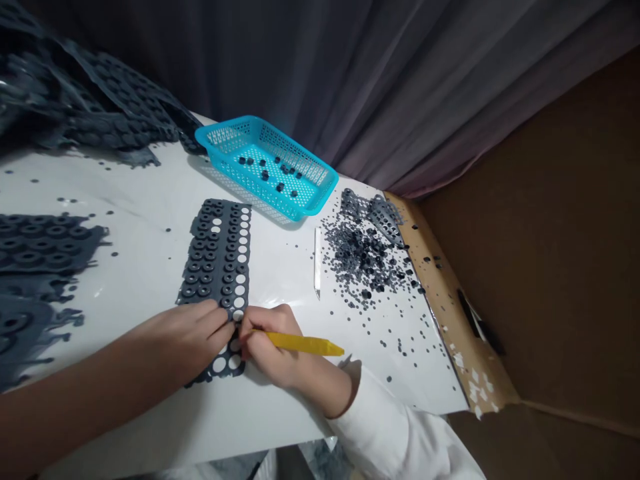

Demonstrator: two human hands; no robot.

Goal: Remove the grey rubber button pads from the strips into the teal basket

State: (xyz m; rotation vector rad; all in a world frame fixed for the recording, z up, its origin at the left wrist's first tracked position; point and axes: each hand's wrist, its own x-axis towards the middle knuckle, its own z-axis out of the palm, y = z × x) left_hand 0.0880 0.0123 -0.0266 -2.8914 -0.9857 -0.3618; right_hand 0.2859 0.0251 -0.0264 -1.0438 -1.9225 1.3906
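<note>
A dark grey rubber sheet (219, 257) of moulded rings lies on the white table (150, 220); its right columns and near end show punched-out holes. My left hand (187, 337) presses flat on the sheet's near end, fingers together. My right hand (270, 350) pinches a yellow tool (305, 345) like a pen, its tip hidden at the sheet's edge beside my left fingertips.
A blue plastic basket (227, 137) with several dark rings stands behind the sheet. A pile of loose rubber scraps (365, 257) and a white stick (317, 263) lie to the right. More rubber sheets (40, 243) lie left and far left. A cardboard strip (450, 313) lines the table's right edge.
</note>
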